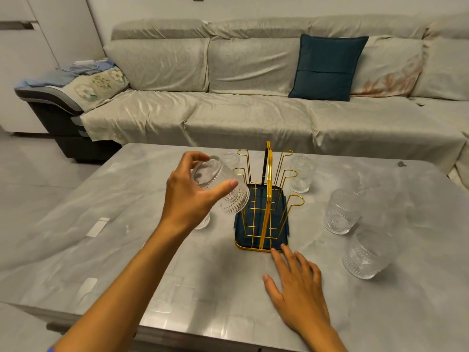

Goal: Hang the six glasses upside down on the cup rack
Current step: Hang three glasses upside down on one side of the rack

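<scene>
Our left hand (189, 196) is curled around a ribbed glass (220, 186), thumb across its near side and fingers over the far side, and we hold it tipped, base up and to the left, mouth down and to the right, in the air just over the left side of the cup rack (264, 199). Our right hand (297, 283) holds nothing: it lies flat and spread on the table (101, 189), its fingertips (275, 251) at the near gold edge of the rack's dark tray, seemingly touching it, as if to steady it. We judge the task to be at its very start, since every gold wire peg we can see on the rack stands bare and no glass hangs there. Of the other glasses, three stand on the table to the right of the rack: one far (302, 174), beside the upper pegs, one in the middle (341, 212) and one nearest us (365, 255). Another glass (229, 160) stands behind the held one on the left, and part of a sixth (203, 221) shows under our left wrist. So we count one glass in hand and about to go on a left peg, and five left on the table to turn over and hang.
</scene>
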Available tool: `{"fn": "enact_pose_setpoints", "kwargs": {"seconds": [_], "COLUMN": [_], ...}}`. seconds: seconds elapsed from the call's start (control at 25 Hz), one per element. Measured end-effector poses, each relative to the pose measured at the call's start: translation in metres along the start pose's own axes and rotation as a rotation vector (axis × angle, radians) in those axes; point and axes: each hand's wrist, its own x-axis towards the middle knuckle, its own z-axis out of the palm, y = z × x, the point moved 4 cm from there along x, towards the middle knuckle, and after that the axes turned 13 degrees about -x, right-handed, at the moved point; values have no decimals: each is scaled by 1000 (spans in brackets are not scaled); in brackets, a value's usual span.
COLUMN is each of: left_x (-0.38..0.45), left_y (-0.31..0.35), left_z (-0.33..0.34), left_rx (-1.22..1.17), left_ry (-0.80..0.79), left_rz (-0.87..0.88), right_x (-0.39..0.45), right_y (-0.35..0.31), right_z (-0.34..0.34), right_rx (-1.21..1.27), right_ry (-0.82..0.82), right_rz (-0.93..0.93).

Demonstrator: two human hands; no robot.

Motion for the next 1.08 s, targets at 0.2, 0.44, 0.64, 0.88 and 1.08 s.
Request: {"fn": "enact_pose_setpoints", "kwargs": {"seconds": [0.2,0.44,0.64,0.88,1.08], "left_x": [5,-6,-6,-12,-28], "left_y": [-19,-49,-59,-60,-79], "left_z": [22,42,45,43,4], "left_rx": [147,225,203,134,-132], "left_ry": [-132,-206,-208,-248,-56], "left_rz": [40,16,-12,-57,-118], "right_x": [1,3,2,0,0], "right_y": [0,1,0,0,-1], "right_z": [2,4,4,2,-2], "right_rx": [5,13,21,19,5], "right_ry": [6,2,12,19,15], "right_rz": [1,10,8,22,11]}}
